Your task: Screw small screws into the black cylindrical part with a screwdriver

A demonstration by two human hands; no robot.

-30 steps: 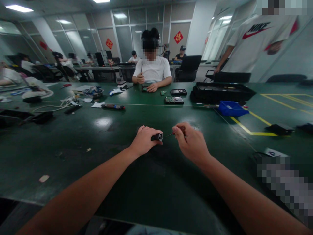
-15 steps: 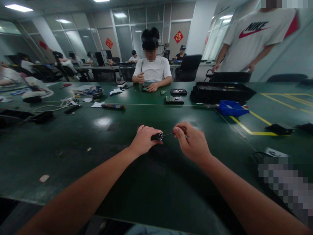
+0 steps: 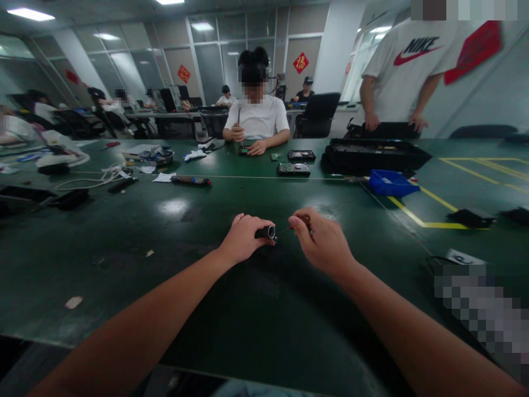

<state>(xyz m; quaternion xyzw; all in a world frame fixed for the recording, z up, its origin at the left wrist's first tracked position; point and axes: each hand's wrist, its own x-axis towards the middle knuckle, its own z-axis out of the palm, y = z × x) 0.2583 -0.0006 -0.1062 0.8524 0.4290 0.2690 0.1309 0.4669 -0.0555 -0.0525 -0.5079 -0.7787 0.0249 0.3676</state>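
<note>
My left hand (image 3: 243,240) is closed round a black cylinder (image 3: 263,232), whose ringed, silvery open end faces right. By the lower edge of that end is a small shiny piece (image 3: 276,239); I cannot make out what it is. In my right hand (image 3: 322,237) is a screwdriver (image 3: 305,220) with a reddish-brown handle, gripped between thumb and fingers. Its thin shaft points left at the cylinder's end, with the tip a little apart from it. Both hands are just above the green table (image 3: 264,309).
A co-worker (image 3: 256,118) sits opposite, handling a small board. Hard-drive-like units (image 3: 293,169), a black tray (image 3: 372,157) and a blue bin (image 3: 392,183) lie on the far side. An electric screwdriver (image 3: 190,180) rests at the left. Another person (image 3: 407,71) stands at the right.
The screwdriver's tip went to the cylinder's open end and has drawn back right. A small shiny piece now shows at that end. The standing person has moved left, both hands lowered.
</note>
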